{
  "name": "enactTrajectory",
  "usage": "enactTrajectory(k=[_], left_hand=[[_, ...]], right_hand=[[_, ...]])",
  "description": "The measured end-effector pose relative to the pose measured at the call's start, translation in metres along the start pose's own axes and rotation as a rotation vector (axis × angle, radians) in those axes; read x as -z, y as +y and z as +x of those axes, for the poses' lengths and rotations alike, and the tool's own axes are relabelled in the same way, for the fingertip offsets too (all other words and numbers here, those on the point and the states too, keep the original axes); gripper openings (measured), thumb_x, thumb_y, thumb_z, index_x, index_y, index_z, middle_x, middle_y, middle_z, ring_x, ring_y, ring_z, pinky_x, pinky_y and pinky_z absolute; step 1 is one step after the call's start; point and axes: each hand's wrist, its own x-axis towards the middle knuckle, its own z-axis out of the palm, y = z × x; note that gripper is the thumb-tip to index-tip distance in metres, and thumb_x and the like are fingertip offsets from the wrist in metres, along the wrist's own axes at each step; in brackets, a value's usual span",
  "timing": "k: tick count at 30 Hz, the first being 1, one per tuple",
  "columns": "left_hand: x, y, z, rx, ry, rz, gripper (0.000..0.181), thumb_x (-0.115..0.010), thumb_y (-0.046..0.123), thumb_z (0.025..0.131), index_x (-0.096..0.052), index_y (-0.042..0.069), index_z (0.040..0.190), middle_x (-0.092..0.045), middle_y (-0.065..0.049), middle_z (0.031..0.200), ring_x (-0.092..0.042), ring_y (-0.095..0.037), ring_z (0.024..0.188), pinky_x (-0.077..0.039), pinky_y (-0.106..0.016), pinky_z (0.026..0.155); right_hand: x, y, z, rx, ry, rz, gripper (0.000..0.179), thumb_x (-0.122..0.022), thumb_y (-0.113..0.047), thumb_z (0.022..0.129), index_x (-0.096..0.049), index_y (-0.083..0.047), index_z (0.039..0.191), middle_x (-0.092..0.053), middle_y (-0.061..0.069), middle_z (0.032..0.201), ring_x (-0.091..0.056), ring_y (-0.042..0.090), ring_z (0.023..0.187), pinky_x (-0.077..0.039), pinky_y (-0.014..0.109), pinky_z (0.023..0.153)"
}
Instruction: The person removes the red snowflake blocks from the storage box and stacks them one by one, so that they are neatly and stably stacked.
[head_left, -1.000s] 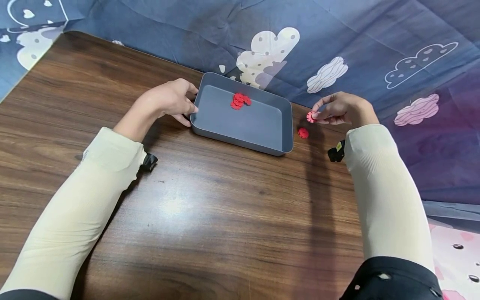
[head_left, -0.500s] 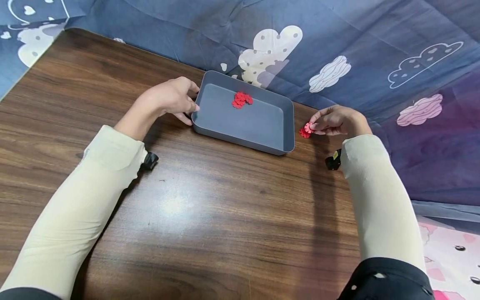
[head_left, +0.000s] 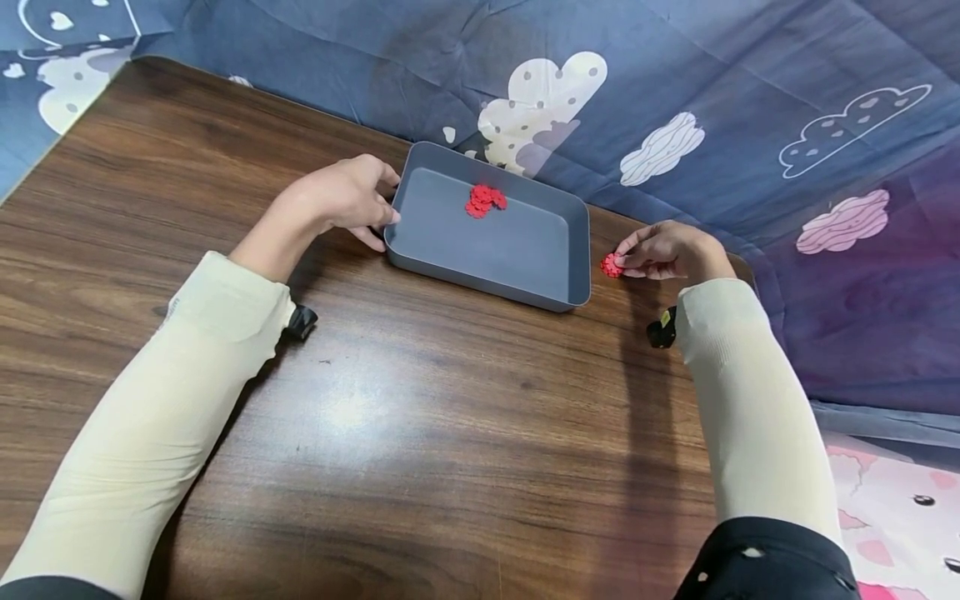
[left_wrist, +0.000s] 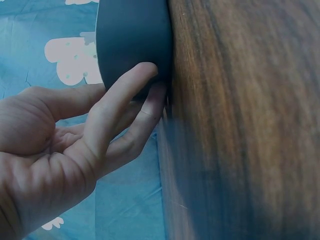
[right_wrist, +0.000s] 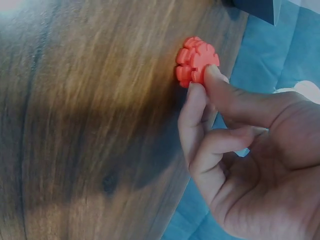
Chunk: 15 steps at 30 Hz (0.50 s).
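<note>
A dark grey rectangular tray (head_left: pixel 487 250) lies near the back of the wooden table. At its left end my left hand (head_left: pixel 341 198) grips the wall, thumb at the rim and fingers against the outside (left_wrist: pixel 132 40). Inside the tray sits a small pile of red notched plastic discs (head_left: pixel 483 201). Right of the tray, my right hand (head_left: pixel 667 252) pinches a red notched building disc (right_wrist: pixel 204 59) between thumb and fingertip. That disc rests flat against others beneath it, forming a small stack (right_wrist: pixel 183 70) low at the tabletop.
Behind the tray hangs a blue curtain (head_left: pixel 420 75) with cloud prints, close to the table's back edge. The wooden table (head_left: pixel 450 433) stretches toward me, with a bright glare spot. A pink printed cloth (head_left: pixel 892 500) lies at the lower right.
My right hand has come down and slightly toward me, bringing its red disc from above onto the one lying on the table. The left hand and tray have stayed in place.
</note>
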Motion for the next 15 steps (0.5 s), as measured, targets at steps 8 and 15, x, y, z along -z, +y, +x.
enactTrajectory(k=[8, 15], left_hand=[[-0.0002, 0.0004, -0.0002, -0.001, 0.0, 0.011, 0.071, -0.052, -0.003, 0.109, -0.016, -0.002, 0.17, -0.057, -0.026, 0.14, -0.064, -0.028, 0.118, -0.072, -0.028, 0.086], [-0.0003, -0.0005, 0.0008, -0.001, -0.002, 0.004, 0.071, -0.051, -0.004, 0.109, -0.015, -0.002, 0.17, -0.057, -0.027, 0.14, -0.063, -0.03, 0.122, -0.072, -0.029, 0.087]], right_hand=[[-0.0033, 0.0014, 0.0018, -0.002, 0.033, -0.019, 0.012, -0.067, -0.011, 0.107, -0.073, -0.019, 0.099, -0.075, -0.01, 0.084, -0.069, 0.003, 0.075, -0.057, 0.016, 0.063], [-0.0074, 0.0031, -0.0018, 0.021, 0.084, -0.048, 0.009, -0.066, -0.015, 0.107, -0.072, -0.017, 0.1, -0.071, -0.009, 0.08, -0.062, 0.005, 0.072, -0.054, 0.018, 0.06]])
